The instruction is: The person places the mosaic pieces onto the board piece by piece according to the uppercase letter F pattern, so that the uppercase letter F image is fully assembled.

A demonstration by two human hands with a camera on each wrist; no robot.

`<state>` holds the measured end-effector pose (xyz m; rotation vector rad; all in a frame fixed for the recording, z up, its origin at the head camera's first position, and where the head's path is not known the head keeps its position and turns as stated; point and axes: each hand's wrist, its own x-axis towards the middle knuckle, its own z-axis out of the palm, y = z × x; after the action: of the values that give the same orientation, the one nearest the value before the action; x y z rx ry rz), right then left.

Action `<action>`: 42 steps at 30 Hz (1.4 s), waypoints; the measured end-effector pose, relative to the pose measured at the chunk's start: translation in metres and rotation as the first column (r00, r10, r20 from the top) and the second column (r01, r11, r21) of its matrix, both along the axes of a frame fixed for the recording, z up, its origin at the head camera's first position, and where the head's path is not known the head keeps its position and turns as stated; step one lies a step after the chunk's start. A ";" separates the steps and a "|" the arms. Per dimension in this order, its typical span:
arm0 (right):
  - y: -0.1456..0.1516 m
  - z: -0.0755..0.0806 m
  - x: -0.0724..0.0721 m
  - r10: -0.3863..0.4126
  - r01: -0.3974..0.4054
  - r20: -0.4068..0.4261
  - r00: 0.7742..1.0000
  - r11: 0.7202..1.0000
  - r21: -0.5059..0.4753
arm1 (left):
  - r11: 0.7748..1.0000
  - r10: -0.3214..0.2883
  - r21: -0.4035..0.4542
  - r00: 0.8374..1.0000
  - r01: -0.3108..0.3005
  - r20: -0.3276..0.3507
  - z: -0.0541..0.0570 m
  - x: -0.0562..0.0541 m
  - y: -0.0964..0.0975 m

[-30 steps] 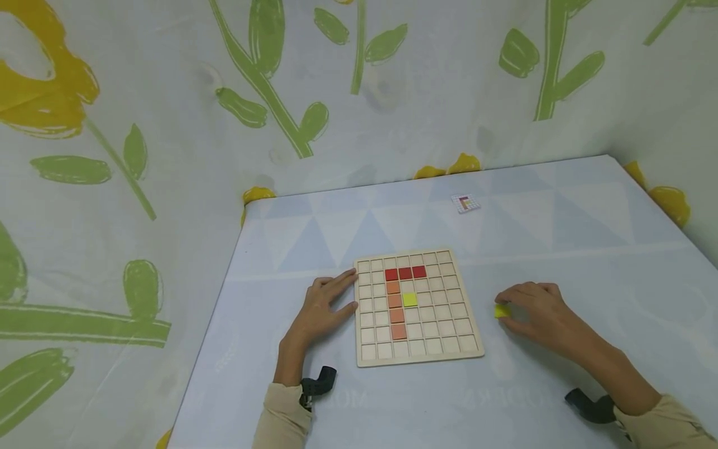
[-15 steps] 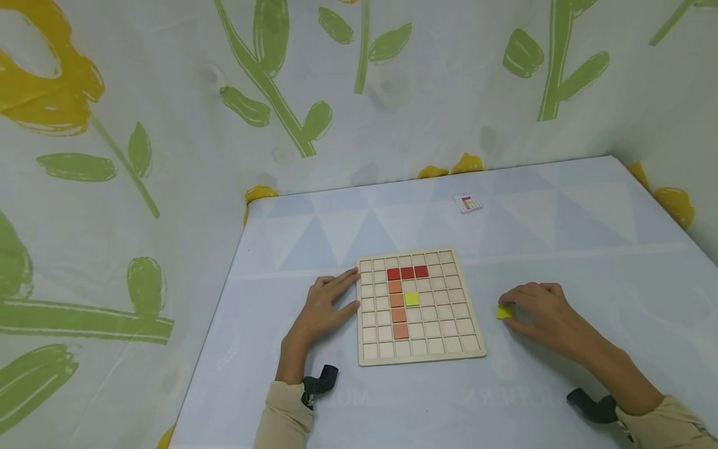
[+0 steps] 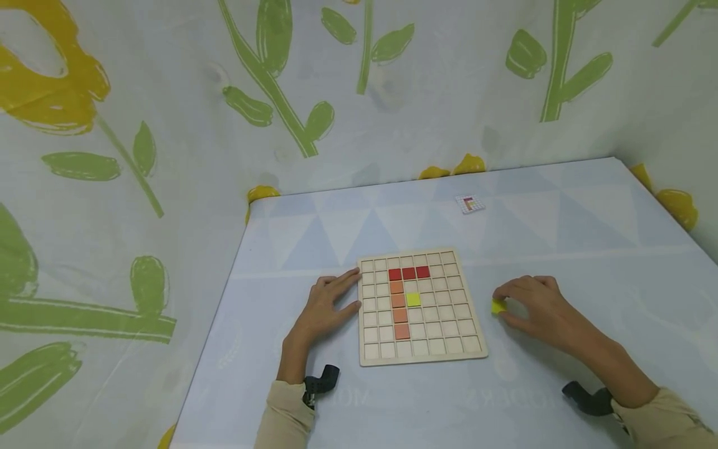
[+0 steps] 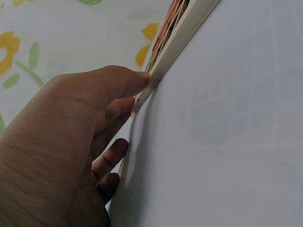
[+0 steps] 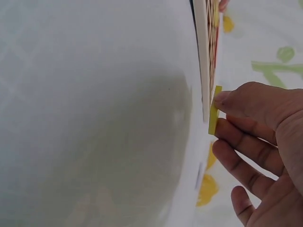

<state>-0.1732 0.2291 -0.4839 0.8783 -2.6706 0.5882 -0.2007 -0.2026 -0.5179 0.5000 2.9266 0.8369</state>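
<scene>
A square wooden grid board (image 3: 423, 358) lies on the table. In its cells sit a row of red tiles (image 3: 409, 273), a column of several orange tiles (image 3: 399, 301) and one yellow tile (image 3: 413, 300). My left hand (image 3: 322, 315) touches the board's left edge with thumb and fingertips, fingers fairly straight; the left wrist view shows the thumb against the wooden side. To the right of the board, my right hand (image 3: 541, 312) pinches another yellow tile (image 5: 215, 111) between thumb and fingers, above the table and apart from the board.
A small printed card (image 3: 470, 204) with a coloured grid pattern lies near the table's far edge. The pale blue-and-white table (image 3: 291, 249) meets a fabric wall (image 3: 185, 93) with leaf and flower prints behind and to the left. Black wrist mounts sit on both forearms.
My right hand, with the yellow tile pinched in it, has shifted slightly left and up toward the board over the last half second. The left hand stays at the board's edge.
</scene>
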 end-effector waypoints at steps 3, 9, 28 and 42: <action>-0.003 0.002 -0.001 0.008 -0.008 0.003 1.000 1.000 -0.006 | 1.000 0.002 0.003 1.000 -0.002 0.001 0.000 0.000 0.000; -0.009 0.007 -0.004 0.006 -0.006 0.005 1.000 1.000 0.001 | 1.000 0.009 0.002 1.000 -0.009 0.006 0.000 0.001 0.001; -0.025 0.014 -0.014 0.061 -0.060 0.022 0.998 0.998 -0.022 | 0.999 -0.030 0.014 0.998 0.031 -0.054 -0.002 -0.001 0.000; -0.037 0.014 -0.023 0.062 -0.062 0.122 0.991 0.998 -0.006 | 0.999 -0.031 0.032 0.999 0.033 -0.040 0.000 0.000 -0.001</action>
<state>-0.1962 0.1919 -0.4694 0.9573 -2.7589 0.6798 -0.2005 -0.2034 -0.5180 0.5704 2.9362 0.8816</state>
